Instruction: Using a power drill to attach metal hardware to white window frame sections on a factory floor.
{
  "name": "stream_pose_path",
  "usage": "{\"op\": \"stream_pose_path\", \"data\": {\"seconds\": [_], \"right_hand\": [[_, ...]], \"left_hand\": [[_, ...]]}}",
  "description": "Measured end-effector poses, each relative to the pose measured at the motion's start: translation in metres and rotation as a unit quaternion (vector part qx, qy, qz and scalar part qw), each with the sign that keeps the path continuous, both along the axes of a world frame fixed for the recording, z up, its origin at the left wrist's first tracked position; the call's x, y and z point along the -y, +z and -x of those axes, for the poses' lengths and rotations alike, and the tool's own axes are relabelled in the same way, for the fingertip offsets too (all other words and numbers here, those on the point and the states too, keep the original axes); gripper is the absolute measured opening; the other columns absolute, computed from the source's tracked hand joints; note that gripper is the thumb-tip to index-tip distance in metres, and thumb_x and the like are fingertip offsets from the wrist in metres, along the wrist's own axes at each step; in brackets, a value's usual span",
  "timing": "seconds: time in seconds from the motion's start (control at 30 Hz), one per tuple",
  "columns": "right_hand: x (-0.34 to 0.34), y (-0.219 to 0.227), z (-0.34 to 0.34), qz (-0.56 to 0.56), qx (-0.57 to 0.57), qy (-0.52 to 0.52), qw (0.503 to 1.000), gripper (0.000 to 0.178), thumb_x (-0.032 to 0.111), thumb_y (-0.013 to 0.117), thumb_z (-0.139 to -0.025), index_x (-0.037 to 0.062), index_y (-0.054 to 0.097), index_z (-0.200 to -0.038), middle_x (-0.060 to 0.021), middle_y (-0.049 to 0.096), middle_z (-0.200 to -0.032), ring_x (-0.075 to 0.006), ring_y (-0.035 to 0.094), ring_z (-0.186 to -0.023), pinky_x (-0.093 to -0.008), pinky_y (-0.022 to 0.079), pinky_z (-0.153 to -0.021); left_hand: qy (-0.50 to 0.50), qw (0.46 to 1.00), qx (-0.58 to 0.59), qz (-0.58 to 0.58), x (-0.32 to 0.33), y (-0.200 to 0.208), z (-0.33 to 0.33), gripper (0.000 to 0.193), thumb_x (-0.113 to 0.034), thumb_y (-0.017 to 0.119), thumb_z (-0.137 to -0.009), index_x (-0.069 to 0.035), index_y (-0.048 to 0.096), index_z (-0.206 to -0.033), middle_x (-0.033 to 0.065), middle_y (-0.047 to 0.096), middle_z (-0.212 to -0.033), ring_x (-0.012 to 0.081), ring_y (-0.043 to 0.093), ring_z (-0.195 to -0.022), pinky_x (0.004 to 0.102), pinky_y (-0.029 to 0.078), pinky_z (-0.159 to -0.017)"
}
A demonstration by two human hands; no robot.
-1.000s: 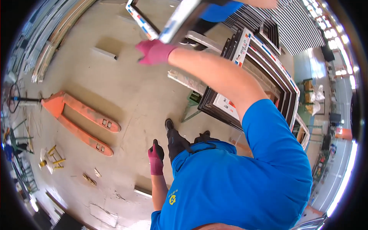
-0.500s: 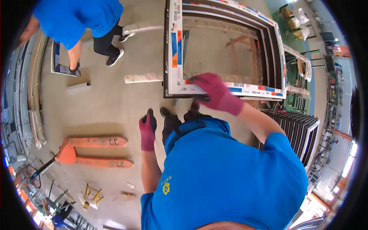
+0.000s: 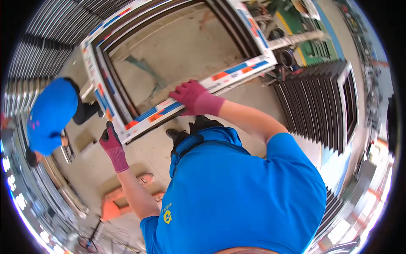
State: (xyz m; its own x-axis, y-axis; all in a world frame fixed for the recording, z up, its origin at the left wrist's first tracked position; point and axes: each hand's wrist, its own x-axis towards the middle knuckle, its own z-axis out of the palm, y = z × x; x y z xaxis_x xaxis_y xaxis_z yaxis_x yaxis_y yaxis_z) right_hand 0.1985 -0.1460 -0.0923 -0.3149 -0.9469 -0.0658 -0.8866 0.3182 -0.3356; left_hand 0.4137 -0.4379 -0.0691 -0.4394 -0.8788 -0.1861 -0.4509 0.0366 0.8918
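A stack of rectangular window frames, dark inside with white, blue and orange printed film on top, lies in front of me. My right hand, in a maroon glove, is closed over the near rail of the top frame; its thumb side is hidden below the edge. My left hand, gloved alike, is beside the near left corner of the stack, fingers pointing up and not wrapped round it. Whether it touches the corner I cannot tell.
At the left a co-worker in a blue shirt bends down. An orange pallet jack stands behind my left arm. Many dark frames stand in a row at the right, and long profiles fill racks at the far left.
My view has turned, so the stack appears slanted and further left. My left hand has come up from my side to the corner. My right hand stays on the near rail. The co-worker now appears lower.
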Motion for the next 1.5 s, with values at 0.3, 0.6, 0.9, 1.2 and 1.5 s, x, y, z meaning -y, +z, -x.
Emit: {"op": "stream_pose_path", "data": {"seconds": [0.3, 0.6, 0.9, 1.2, 1.5], "right_hand": [[-0.142, -0.017, -0.01, 0.348, -0.085, -0.171, 0.918, 0.037, 0.017, 0.081, -0.068, 0.0136, 0.069, -0.103, -0.0108, 0.066, -0.108, -0.0326, 0.063, -0.1, -0.0452, 0.05, -0.084], [-0.111, -0.052, -0.046, 0.315, 0.539, -0.533, 0.571, 0.037, 0.029, 0.074, -0.09, -0.0017, 0.064, -0.109, -0.0077, 0.068, -0.09, -0.0182, 0.067, -0.073, -0.0321, 0.053, -0.064], [-0.079, -0.037, -0.043, 0.138, 0.706, -0.524, 0.455, 0.024, 0.041, 0.066, -0.094, 0.0179, 0.063, -0.097, -0.0005, 0.065, -0.083, -0.0163, 0.063, -0.071, -0.0348, 0.052, -0.064], [-0.064, -0.053, -0.026, 0.098, 0.694, -0.565, 0.436, 0.017, 0.035, 0.07, -0.091, 0.0194, 0.064, -0.089, 0.0061, 0.055, -0.066, -0.0111, 0.048, -0.05, -0.0275, 0.033, -0.047], [-0.088, 0.031, -0.037, 0.242, 0.722, -0.472, 0.444, 0.028, 0.044, 0.059, -0.097, 0.0232, 0.055, -0.079, 0.0081, 0.043, -0.062, -0.0097, 0.042, -0.051, -0.0278, 0.035, -0.049]], "left_hand": [[-0.247, 0.938, 0.126, 0.207, -0.082, 0.0, 0.126, 0.048, -0.046, 0.065, -0.092, 0.0, 0.068, -0.078, 0.0187, 0.063, -0.068, 0.0293, 0.057, -0.059, 0.0405, 0.045, -0.063], [-0.313, 0.894, 0.137, 0.289, -0.146, -0.018, 0.168, 0.047, -0.052, 0.063, -0.089, -0.008, 0.069, -0.074, 0.0172, 0.068, -0.077, 0.037, 0.067, -0.076, 0.0465, 0.052, -0.069], [-0.387, 0.88, 0.103, 0.256, -0.146, -0.025, 0.159, 0.041, -0.05, 0.056, -0.09, -0.013, 0.075, -0.082, 0.0143, 0.071, -0.08, 0.0346, 0.07, -0.079, 0.0505, 0.053, -0.068], [-0.406, 0.872, 0.126, 0.242, -0.14, -0.02, 0.154, 0.043, -0.05, 0.053, -0.092, -0.014, 0.075, -0.083, 0.0113, 0.073, -0.083, 0.0321, 0.071, -0.082, 0.0475, 0.054, -0.07], [-0.399, 0.869, 0.061, 0.287, -0.132, -0.046, 0.158, 0.037, -0.044, 0.059, -0.088, -0.012, 0.075, -0.082, 0.0161, 0.072, -0.083, 0.0351, 0.071, -0.082, 0.0506, 0.054, -0.072]]}}
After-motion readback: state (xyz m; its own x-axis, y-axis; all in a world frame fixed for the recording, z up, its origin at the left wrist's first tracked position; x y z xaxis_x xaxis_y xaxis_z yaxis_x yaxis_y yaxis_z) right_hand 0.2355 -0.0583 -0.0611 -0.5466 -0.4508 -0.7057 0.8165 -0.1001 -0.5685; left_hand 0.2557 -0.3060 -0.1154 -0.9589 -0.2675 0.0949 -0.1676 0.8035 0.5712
